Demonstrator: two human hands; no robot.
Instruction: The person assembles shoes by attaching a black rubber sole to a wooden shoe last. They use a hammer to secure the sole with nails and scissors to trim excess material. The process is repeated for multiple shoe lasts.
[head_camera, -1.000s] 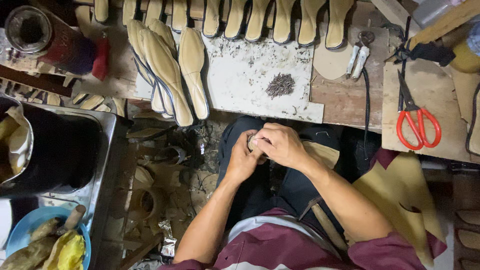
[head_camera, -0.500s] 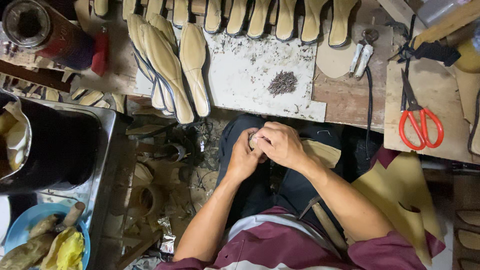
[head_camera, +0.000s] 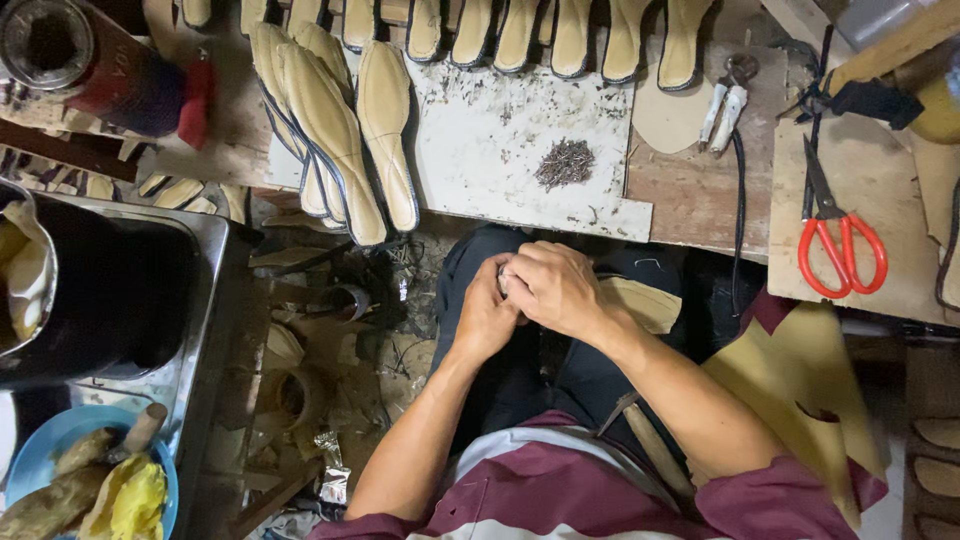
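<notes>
Both hands meet over the lap: the left hand (head_camera: 487, 312) and right hand (head_camera: 556, 290) press together, fingers curled narrow around something small between them; only a pale sliver shows at the fingertips, and what it is cannot be told. A tan insole piece (head_camera: 640, 303) lies on the lap just under the right wrist, partly covered by it. Judgement: work this fine goes best with elbows tucked, the piece kept low over the knees, and pressure from the fingertips rather than the palm, so nothing slips to the floor. Outward, on the tabletop (head_camera: 690, 200), a white board (head_camera: 500, 160) carries a small heap of dark tacks (head_camera: 565, 163), well within reach ahead. Left of it a stack of tan insoles (head_camera: 330, 130) overhangs the edge; a further row lines the far side. Pliers (head_camera: 722, 100) lie to the right, red-handled scissors (head_camera: 842, 245) farther right on a wood panel. A steel tub (head_camera: 215, 290) and a blue bowl (head_camera: 60, 440) crowd the left side; scraps litter the floor (head_camera: 340, 390), where a dropped piece would be hard to find.
</notes>
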